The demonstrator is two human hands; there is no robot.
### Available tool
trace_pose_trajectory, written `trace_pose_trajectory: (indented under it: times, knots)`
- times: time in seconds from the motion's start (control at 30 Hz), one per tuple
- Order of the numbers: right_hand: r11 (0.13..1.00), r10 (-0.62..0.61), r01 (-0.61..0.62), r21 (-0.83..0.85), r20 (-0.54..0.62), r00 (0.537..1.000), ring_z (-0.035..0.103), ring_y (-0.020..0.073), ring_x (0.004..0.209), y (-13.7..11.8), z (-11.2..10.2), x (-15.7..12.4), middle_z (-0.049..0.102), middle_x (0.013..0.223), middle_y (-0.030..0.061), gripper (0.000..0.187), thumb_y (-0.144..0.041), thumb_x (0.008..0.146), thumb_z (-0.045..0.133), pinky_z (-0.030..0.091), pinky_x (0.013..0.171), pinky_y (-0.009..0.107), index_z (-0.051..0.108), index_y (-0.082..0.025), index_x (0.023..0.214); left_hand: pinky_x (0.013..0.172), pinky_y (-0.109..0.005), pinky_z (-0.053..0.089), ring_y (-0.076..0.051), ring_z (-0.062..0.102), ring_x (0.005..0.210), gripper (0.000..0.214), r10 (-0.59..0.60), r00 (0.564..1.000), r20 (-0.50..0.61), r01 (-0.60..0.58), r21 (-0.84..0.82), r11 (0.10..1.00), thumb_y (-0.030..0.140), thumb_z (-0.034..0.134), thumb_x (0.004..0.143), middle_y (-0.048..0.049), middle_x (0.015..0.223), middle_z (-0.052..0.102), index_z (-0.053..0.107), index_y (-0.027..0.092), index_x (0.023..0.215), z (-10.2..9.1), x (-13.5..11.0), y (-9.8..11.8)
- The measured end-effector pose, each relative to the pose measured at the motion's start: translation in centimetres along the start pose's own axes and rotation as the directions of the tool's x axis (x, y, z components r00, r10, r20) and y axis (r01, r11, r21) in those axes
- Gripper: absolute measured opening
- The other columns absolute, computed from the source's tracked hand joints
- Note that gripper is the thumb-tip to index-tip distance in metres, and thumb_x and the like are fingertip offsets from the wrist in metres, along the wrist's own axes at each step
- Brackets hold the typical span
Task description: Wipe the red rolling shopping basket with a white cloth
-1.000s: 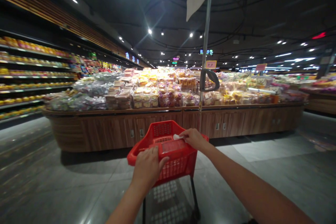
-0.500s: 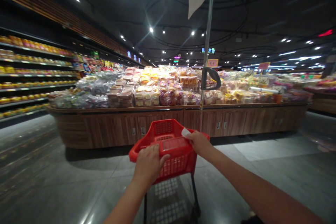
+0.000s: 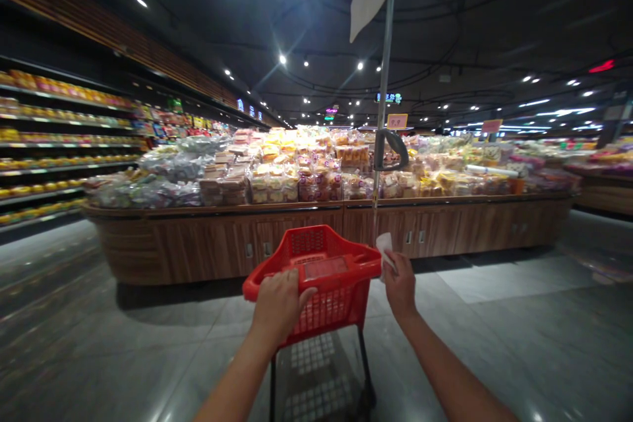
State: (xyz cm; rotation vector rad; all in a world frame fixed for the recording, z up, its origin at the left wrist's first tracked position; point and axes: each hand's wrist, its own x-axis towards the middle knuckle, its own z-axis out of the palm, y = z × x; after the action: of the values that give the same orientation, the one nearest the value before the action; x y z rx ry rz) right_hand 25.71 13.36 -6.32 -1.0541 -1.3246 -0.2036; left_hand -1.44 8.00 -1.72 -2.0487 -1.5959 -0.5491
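Note:
A red plastic shopping cart stands in front of me on the floor, its basket facing the display. My left hand is closed over the left part of its handle, the thumb lying along the near side. Just right of the cart's right corner, my right hand pinches a crumpled white tissue, whose upper end sticks up above the fingers. The right hand appears apart from the handle. A clear panel sits in the middle of the handle.
A long wooden display counter crosses ahead, heaped with packaged baked goods. A metal pole with a dark loop handle rises before it. Stocked shelves line the left side. Grey tiled floor surrounds the cart.
My right hand has left the cart's handle and moved right with the tissue, which now stands more upright. The left hand keeps its place on the handle.

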Motion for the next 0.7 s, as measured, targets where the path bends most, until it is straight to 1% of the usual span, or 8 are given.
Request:
trace_pose_trajectory:
  times: [0.07,0.2,0.27,0.33,0.4,0.5,0.6,0.7]
  knots:
    - [0.996,0.025,-0.022,0.088,-0.033,0.999,0.054,0.0217,0.100,-2.1,1.9,-2.2,0.057,0.102,0.0099,0.027,-0.019,0.087,0.044,0.045,0.090,0.041,0.062,-0.016,0.106,0.077,-0.038,0.039,-0.027,0.058,0.087,0.049,0.004,1.000,0.003,-0.004,0.005,1.000,0.053,0.037,0.087,-0.0117,0.094,0.065,0.055,0.012,0.108,0.2,0.3,0.0]
    - [0.980,-0.061,0.057,0.192,0.017,0.998,0.052,0.0205,0.105,-5.1,4.4,-5.3,0.055,0.109,0.0089,0.028,-0.016,0.088,0.046,0.045,0.093,0.040,0.063,-0.020,0.110,0.077,-0.039,0.040,-0.027,0.058,0.087,0.048,0.019,1.000,0.005,-0.019,-0.006,1.000,0.053,0.037,0.087,-0.0116,0.094,0.065,0.056,0.012,0.105,0.6,0.8,-0.6]
    - [0.965,-0.125,0.109,0.240,0.049,0.991,0.052,0.0201,0.105,-5.1,4.3,-5.7,0.055,0.109,0.0081,0.032,-0.015,0.088,0.046,0.045,0.093,0.039,0.061,-0.023,0.115,0.077,-0.039,0.040,-0.027,0.059,0.086,0.048,0.037,0.999,-0.004,-0.037,-0.013,0.999,0.053,0.037,0.087,-0.0113,0.094,0.066,0.057,0.012,0.103,0.8,0.8,-1.1]
    - [0.950,-0.180,0.148,0.275,0.094,0.979,0.053,0.0195,0.102,-4.1,3.4,-5.6,0.055,0.107,0.0074,0.033,-0.015,0.088,0.046,0.047,0.089,0.037,0.061,-0.025,0.116,0.077,-0.039,0.041,-0.027,0.059,0.086,0.050,0.059,0.998,-0.025,-0.060,-0.023,0.998,0.054,0.035,0.087,-0.0110,0.094,0.066,0.056,0.012,0.105,0.9,0.7,-1.6]
    - [0.956,-0.170,0.139,0.260,0.102,0.980,0.055,0.0190,0.096,-2.5,2.1,-5.0,0.056,0.100,0.0067,0.029,-0.018,0.088,0.048,0.049,0.082,0.033,0.064,-0.024,0.112,0.077,-0.039,0.042,-0.027,0.059,0.085,0.052,0.074,0.996,-0.044,-0.076,-0.029,0.997,0.055,0.035,0.087,-0.0111,0.095,0.066,0.056,0.012,0.106,1.0,0.5,-2.1]
    - [0.986,0.011,-0.012,0.165,0.003,1.000,0.055,0.0194,0.088,0.3,0.6,-3.1,0.056,0.092,0.0067,0.024,-0.026,0.086,0.050,0.048,0.078,0.033,0.067,-0.019,0.102,0.078,-0.040,0.042,-0.027,0.059,0.085,0.053,0.080,0.994,-0.068,-0.082,-0.022,0.996,0.056,0.036,0.086,-0.0116,0.095,0.066,0.057,0.012,0.106,1.1,0.2,-2.7]
    - [0.963,0.246,-0.238,0.124,-0.054,0.968,0.056,0.0217,0.086,2.3,0.5,-1.2,0.059,0.088,0.0077,0.027,-0.032,0.083,0.050,0.045,0.080,0.036,0.066,-0.015,0.095,0.079,-0.040,0.043,-0.027,0.060,0.085,0.055,0.088,0.993,-0.083,-0.091,-0.026,0.996,0.058,0.037,0.085,-0.0119,0.095,0.067,0.058,0.012,0.107,1.0,0.1,-3.0]
    - [0.934,0.343,-0.334,0.130,-0.052,0.938,0.056,0.0232,0.088,2.3,1.2,-1.1,0.061,0.090,0.0093,0.029,-0.032,0.084,0.045,0.044,0.080,0.037,0.063,-0.013,0.093,0.079,-0.041,0.043,-0.027,0.060,0.086,0.061,0.088,0.992,-0.087,-0.092,-0.041,0.995,0.062,0.039,0.082,-0.0127,0.095,0.067,0.058,0.010,0.108,1.0,0.2,-3.2]
